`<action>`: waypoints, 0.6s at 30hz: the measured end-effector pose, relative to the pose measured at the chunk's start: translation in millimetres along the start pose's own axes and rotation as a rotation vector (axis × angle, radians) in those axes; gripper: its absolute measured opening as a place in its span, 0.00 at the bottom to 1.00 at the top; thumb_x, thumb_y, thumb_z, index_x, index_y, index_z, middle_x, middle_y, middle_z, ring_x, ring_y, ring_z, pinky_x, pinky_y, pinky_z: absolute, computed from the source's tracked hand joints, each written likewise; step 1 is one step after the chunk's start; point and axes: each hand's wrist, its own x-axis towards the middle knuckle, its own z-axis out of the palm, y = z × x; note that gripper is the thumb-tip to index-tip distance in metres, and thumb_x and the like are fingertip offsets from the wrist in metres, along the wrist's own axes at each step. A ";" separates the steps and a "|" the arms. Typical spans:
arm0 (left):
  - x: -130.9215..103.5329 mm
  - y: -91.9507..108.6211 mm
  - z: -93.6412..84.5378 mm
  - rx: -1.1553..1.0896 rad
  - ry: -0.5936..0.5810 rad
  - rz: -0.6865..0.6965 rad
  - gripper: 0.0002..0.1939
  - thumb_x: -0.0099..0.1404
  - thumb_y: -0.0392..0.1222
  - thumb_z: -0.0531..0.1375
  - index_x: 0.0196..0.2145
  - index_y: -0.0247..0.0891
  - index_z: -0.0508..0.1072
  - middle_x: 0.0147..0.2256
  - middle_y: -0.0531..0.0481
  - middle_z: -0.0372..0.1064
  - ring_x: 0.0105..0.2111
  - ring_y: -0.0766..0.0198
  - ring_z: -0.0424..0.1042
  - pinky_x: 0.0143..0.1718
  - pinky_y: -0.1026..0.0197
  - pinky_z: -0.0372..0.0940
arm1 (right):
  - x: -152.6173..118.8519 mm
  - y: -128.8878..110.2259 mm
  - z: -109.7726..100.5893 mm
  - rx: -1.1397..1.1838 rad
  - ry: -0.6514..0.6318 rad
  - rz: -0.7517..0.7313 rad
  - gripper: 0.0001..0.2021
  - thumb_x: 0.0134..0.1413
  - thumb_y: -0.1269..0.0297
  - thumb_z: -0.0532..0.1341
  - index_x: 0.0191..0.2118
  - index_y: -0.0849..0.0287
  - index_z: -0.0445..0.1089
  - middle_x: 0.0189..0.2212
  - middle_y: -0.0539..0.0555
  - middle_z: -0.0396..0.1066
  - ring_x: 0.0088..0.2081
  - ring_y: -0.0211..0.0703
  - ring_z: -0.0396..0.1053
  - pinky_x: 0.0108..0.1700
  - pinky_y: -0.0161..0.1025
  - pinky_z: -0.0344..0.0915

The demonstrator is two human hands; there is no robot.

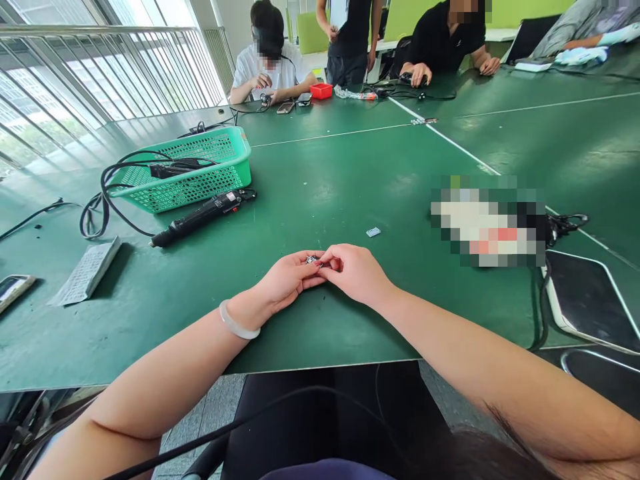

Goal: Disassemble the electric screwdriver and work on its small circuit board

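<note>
My left hand (283, 283), with a white bangle on its wrist, is cupped palm-up just above the green table (330, 190). A few small shiny metal pieces (312, 259) lie among its curled fingers; they are too small to name exactly. From the other side my right hand (357, 270) meets it, thumb and forefinger pinched together right beside those pieces. Whatever sits between the right fingertips is hidden. A little beyond both hands, a small pale flat piece (373, 232) rests on the tabletop.
On the left are a green plastic basket (200, 183) with cables, a black electric screwdriver (203, 217) and a folded paper box (90, 270). To the right lie a phone (590, 293) and a blurred-out object (490, 227). Several people sit or stand across the table near a red tray (321, 91).
</note>
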 end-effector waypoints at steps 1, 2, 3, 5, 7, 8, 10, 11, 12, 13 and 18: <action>-1.2 1.4 0.5 0.006 0.003 -0.017 0.08 0.64 0.28 0.57 0.39 0.31 0.76 0.41 0.42 0.76 0.37 0.69 0.76 0.47 0.65 0.71 | -0.1 -0.7 -1.8 -0.004 -0.022 0.009 0.04 0.53 0.64 0.63 0.32 0.58 0.72 0.24 0.47 0.65 0.29 0.36 0.62 0.30 0.36 0.56; -2.8 3.3 1.0 0.011 0.006 -0.033 0.08 0.64 0.28 0.57 0.39 0.31 0.76 0.42 0.42 0.77 0.37 0.70 0.76 0.46 0.66 0.71 | -0.6 -1.6 -4.0 -0.007 -0.042 0.017 0.05 0.53 0.63 0.63 0.34 0.58 0.73 0.25 0.48 0.66 0.29 0.36 0.62 0.30 0.36 0.56; -4.9 5.6 1.2 0.014 0.014 -0.044 0.09 0.64 0.28 0.57 0.39 0.31 0.76 0.42 0.42 0.77 0.37 0.70 0.76 0.45 0.67 0.71 | -1.5 -2.6 -6.5 -0.010 -0.058 0.024 0.06 0.53 0.63 0.63 0.36 0.57 0.74 0.26 0.48 0.67 0.29 0.36 0.62 0.31 0.36 0.57; -10.8 11.5 0.3 0.015 0.047 -0.054 0.10 0.65 0.28 0.56 0.42 0.31 0.75 0.42 0.41 0.77 0.38 0.69 0.77 0.46 0.67 0.72 | -5.9 -4.6 -12.6 -0.024 -0.082 0.030 0.10 0.53 0.62 0.63 0.42 0.56 0.74 0.30 0.49 0.69 0.28 0.35 0.61 0.31 0.36 0.58; -19.7 18.7 -3.4 0.024 0.095 -0.040 0.11 0.66 0.28 0.56 0.44 0.31 0.74 0.41 0.41 0.77 0.41 0.67 0.77 0.47 0.67 0.72 | -14.4 -6.5 -19.0 -0.053 -0.102 0.027 0.12 0.54 0.61 0.63 0.45 0.55 0.73 0.35 0.50 0.71 0.26 0.34 0.61 0.31 0.37 0.58; -25.2 22.3 -6.7 0.037 0.117 -0.027 0.11 0.66 0.29 0.57 0.45 0.31 0.73 0.41 0.41 0.78 0.42 0.66 0.78 0.47 0.66 0.72 | -20.4 -7.2 -22.1 -0.068 -0.112 0.028 0.12 0.54 0.61 0.63 0.45 0.55 0.73 0.36 0.50 0.72 0.26 0.34 0.61 0.31 0.37 0.59; -38.1 28.3 -16.4 0.076 0.164 0.016 0.11 0.65 0.30 0.57 0.45 0.33 0.73 0.43 0.41 0.77 0.42 0.66 0.78 0.48 0.66 0.72 | -35.3 -7.4 -27.6 -0.062 -0.122 0.036 0.11 0.56 0.61 0.62 0.44 0.54 0.73 0.37 0.50 0.73 0.25 0.33 0.61 0.31 0.37 0.60; -45.1 30.3 -22.9 0.106 0.191 0.038 0.10 0.65 0.31 0.58 0.44 0.33 0.73 0.44 0.42 0.77 0.41 0.66 0.78 0.48 0.66 0.71 | -43.9 -6.5 -29.9 -0.044 -0.121 0.044 0.10 0.56 0.60 0.62 0.43 0.53 0.74 0.36 0.50 0.73 0.24 0.33 0.61 0.30 0.37 0.60; -52.3 31.5 -30.4 0.151 0.230 0.071 0.11 0.65 0.32 0.58 0.45 0.34 0.73 0.46 0.42 0.76 0.41 0.66 0.78 0.49 0.65 0.71 | -53.0 -4.8 -32.0 -0.016 -0.113 0.055 0.09 0.56 0.60 0.61 0.43 0.53 0.74 0.36 0.50 0.73 0.24 0.33 0.61 0.30 0.37 0.61; -59.4 31.9 -38.7 0.219 0.263 0.096 0.11 0.64 0.34 0.59 0.45 0.35 0.73 0.47 0.43 0.76 0.41 0.66 0.78 0.49 0.64 0.71 | -62.2 -2.2 -33.8 0.015 -0.107 0.067 0.09 0.57 0.60 0.61 0.42 0.53 0.74 0.35 0.50 0.73 0.23 0.34 0.61 0.29 0.37 0.62; -91.9 23.9 -84.9 0.814 0.560 0.114 0.20 0.64 0.47 0.58 0.52 0.36 0.70 0.47 0.41 0.75 0.40 0.56 0.79 0.50 0.51 0.71 | -101.2 20.6 -42.9 0.081 0.003 0.141 0.09 0.57 0.58 0.60 0.38 0.52 0.76 0.29 0.50 0.72 0.23 0.36 0.62 0.27 0.37 0.63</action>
